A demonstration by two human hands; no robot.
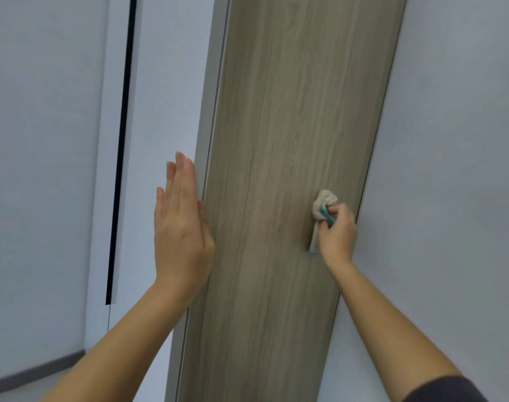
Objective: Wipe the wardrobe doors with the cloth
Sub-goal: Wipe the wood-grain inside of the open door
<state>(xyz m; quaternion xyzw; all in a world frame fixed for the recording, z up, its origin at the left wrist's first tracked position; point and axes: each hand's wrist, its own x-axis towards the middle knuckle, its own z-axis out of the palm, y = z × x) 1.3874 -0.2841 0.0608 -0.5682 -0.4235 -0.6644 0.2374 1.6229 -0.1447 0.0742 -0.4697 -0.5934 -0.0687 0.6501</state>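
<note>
While the crumpled beige-and-teal cloth (324, 206) is pinched in the right hand (337, 233) against the wood-grain wardrobe door (276, 140), the left hand (181, 224) is spread flat at its edge. Firm, overlapping strokes along the grain are advised.

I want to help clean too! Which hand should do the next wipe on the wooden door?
The right hand: it grips the cloth against the wooden door. The left hand lies flat at the door's edge, holding nothing, probably steadying it.
</note>
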